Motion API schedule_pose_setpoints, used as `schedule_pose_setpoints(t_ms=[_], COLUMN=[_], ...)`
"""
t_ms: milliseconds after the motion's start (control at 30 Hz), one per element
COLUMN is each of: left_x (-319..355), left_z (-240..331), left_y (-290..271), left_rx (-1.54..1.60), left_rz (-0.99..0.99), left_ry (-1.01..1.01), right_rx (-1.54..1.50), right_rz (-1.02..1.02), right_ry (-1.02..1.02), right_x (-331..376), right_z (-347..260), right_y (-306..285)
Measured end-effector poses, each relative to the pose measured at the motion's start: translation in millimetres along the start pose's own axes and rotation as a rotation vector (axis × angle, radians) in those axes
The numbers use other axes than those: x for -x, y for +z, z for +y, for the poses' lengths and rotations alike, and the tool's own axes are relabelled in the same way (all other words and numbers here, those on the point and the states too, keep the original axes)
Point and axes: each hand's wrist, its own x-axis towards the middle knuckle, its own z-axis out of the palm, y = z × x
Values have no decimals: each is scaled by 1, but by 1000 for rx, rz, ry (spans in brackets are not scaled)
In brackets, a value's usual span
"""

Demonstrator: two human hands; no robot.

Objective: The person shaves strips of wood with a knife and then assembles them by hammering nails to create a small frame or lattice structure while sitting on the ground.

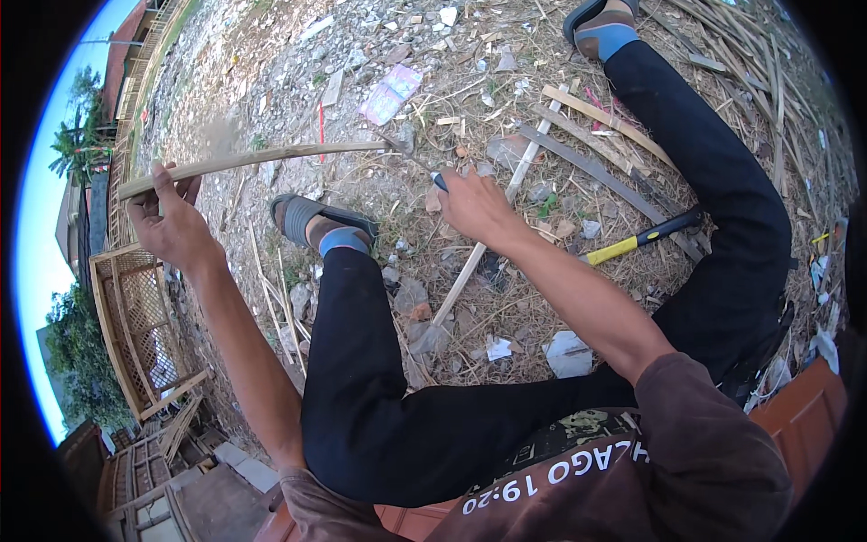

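My left hand [176,221] is raised at the left, fingers closed round one end of a long, slightly curved bamboo strip [262,157]. The strip reaches across to the right. In the middle, my right hand [479,206] grips the dark blue handle of a thin metal tool [417,159]; its exact kind is too small to tell. The metal end lies close to the strip's far end, and I cannot tell whether they touch. Beside my right forearm, a tool with a yellow and black handle [641,238] lies on the ground, its head hidden.
Several wooden and bamboo strips [591,167] lie right of centre, with a pale slat [483,244] slanting below my right hand. A pink and white wrapper [392,94] sits on the stony ground. A woven bamboo panel [140,325] stands at left. My legs spread around the work area.
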Motion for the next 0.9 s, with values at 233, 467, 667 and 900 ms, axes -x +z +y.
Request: schedule_pose_setpoints(t_ms=[233,467,667,900], left_x=[4,11,17,20], left_z=[2,11,29,35], left_y=[-1,-1,-3,-1], left_rx=[-33,25,-47,-21], left_rz=[11,-18,-81,-93], left_ry=[-33,-75,-101,-110], right_rx=[1,-239,-499,-574], right_rz=[7,-34,32,183], right_ry=[15,51,-191,-369], right_x=[-5,25,37,40], right_z=[26,-3,-75,-103], right_y=[12,-6,-27,-4])
